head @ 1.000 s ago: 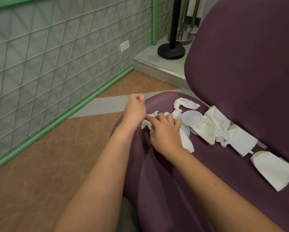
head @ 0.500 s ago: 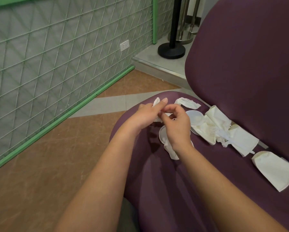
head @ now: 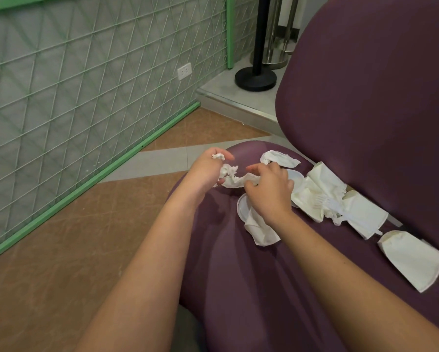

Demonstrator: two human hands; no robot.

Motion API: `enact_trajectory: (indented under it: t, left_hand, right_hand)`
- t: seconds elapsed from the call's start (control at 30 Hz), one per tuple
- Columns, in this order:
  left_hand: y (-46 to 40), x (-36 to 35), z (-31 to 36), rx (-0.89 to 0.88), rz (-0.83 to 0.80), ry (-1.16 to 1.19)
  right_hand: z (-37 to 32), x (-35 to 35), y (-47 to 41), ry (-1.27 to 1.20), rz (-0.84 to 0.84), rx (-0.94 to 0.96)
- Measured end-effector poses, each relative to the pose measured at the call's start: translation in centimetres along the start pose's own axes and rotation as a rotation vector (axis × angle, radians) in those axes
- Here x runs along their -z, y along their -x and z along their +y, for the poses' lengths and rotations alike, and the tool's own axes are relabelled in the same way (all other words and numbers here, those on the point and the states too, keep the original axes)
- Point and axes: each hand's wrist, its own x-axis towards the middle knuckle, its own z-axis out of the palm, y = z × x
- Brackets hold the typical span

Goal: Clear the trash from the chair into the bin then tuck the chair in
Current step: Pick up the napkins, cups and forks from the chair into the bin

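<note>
Purple chair (head: 238,275) by a green mesh wall, and I judge the job barely begun: no bin in view, chair not tucked. My left hand (head: 208,168) curls round a tissue wad (head: 218,156); my right hand (head: 266,186) seems to pinch its trailing end, half hidden. Cups (head: 414,260), lids (head: 244,207) and a fork (head: 332,203) lie on the seat.

Left hand (head: 208,166): fingers curled, gripping a crumpled tissue (head: 226,171), forearm reaching forward.
Right hand (head: 269,189): back up, fingers bent, pinching the same tissue's other end.
Arms: 2 bare forearms, nearly parallel, hands near each other.
</note>
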Motion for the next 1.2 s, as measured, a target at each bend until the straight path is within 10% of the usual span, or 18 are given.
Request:
enact_trajectory:
  t: [0.3,0.73,1.2]
  left_hand:
    - [0.1,-0.3,0.3,0.121,-0.064,-0.178]
    - [0.0,-1.8,0.2,0.024,-0.219,0.171]
    - [-1.0,-2.5,-0.6,0.020,0.013,0.220]
  right_hand:
    - [0.8,-0.4,-0.6,0.240,-0.019,0.106]
    - [-3.1,3.5,1.3,-1.114,-0.058,-0.241]
    - [1.4,1.7,-0.2,-0.519,0.017,-0.113]
